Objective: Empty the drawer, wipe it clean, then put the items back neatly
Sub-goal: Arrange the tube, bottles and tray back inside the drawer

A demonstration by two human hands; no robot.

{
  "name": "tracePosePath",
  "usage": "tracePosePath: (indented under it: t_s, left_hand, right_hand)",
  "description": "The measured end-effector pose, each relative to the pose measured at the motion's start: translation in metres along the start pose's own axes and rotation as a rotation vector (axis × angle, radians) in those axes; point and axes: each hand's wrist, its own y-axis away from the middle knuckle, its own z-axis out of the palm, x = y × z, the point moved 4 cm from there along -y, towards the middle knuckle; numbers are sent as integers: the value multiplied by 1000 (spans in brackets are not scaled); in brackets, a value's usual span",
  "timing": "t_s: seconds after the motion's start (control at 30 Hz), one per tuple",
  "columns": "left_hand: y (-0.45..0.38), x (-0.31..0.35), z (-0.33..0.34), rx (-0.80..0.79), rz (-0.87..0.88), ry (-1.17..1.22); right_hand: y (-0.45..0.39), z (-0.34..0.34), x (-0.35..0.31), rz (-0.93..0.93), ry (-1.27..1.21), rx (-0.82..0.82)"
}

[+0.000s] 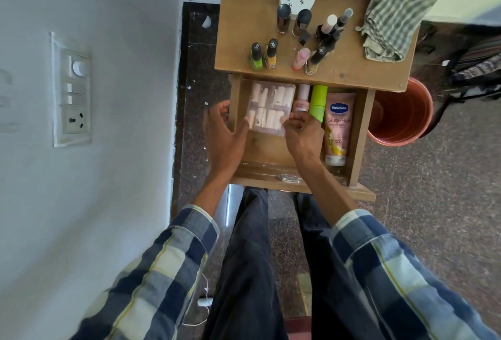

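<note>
Both hands reach into the open drawer [360,133]. The left hand [226,133] is spread, its thumb on the left edge of a clear box of false nails [267,106] and its fingers over the drawer's left wall. The right hand [303,133] pinches the box's right near corner. Beside the box lie a pink bottle [301,96], a green tube [317,102] and a lotion tube [337,128]. Nail polish bottles [271,53] and a striped cloth [395,16] sit on the tabletop [244,14].
</note>
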Motion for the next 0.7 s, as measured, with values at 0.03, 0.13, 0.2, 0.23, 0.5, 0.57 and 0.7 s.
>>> tracePosePath:
  t_s: [0.03, 0.13, 0.2, 0.23, 0.5, 0.57, 0.7]
  left_hand:
    - [-2, 2, 1, 9, 13, -21]
    - [-9, 6, 2, 28, 42, -70]
    - [-12, 9, 3, 40, 58, -94]
    - [-13, 10, 3, 51, 77, -105]
    - [-17, 42, -4, 204, 237, -76]
    - [-18, 56, -6, 207, 299, -56]
    - [-23, 80, -3, 167, 409, -52]
  right_hand:
    - [-5, 4, -1, 2, -14, -2]
    - [-12, 17, -6, 10, 30, -47]
    - [-15, 23, -3, 38, 43, -49]
    - [-16, 23, -3, 48, 36, -42]
    - [-8, 19, -6, -21, 21, -113]
    - [-3, 13, -12, -95, 60, -102]
    - [13, -4, -43, -375, 121, 113]
